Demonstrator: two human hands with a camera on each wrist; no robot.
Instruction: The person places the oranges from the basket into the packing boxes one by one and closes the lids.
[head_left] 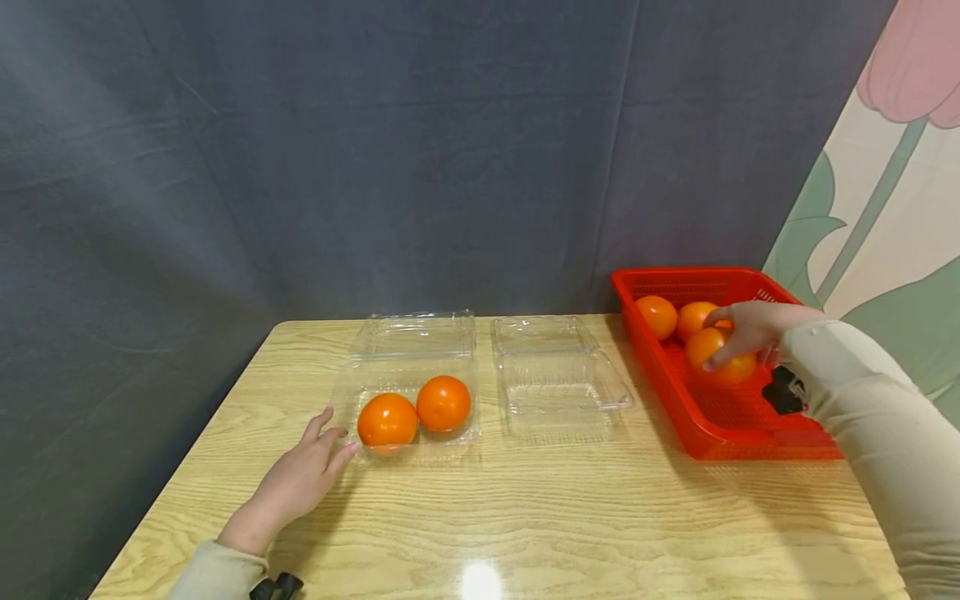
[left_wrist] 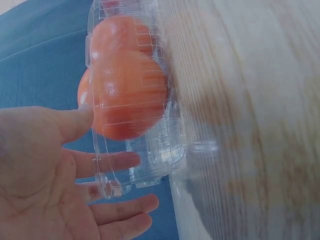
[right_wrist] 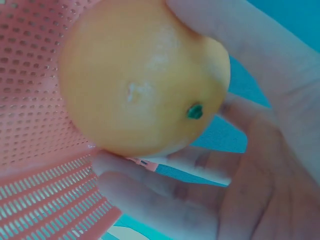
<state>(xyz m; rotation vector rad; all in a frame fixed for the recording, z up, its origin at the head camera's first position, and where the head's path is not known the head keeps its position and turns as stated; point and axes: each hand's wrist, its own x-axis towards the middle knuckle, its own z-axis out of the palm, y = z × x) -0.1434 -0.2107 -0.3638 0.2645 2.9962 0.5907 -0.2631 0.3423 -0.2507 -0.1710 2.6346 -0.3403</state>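
Observation:
My right hand [head_left: 753,325] grips an orange [right_wrist: 140,80] inside the red plastic basket [head_left: 675,417]. In the right wrist view the thumb lies over one side of the fruit and the fingers curl under the other; a small green stem end shows. My left hand [head_left: 300,475] is spread at the near left corner of a clear hinged plastic box [head_left: 450,450]. In the left wrist view its thumb and fingers [left_wrist: 117,210] lie right around the box's corner. Two oranges, a left one [head_left: 387,420] and a right one [head_left: 444,403], sit side by side in that box.
A second clear box [head_left: 558,408], lid folded back, stands between the first box and the basket. More oranges [head_left: 656,317] lie at the basket's far left. A dark cloth [head_left: 450,167] hangs behind the wooden table [head_left: 525,517], with a flower-painted wall at right.

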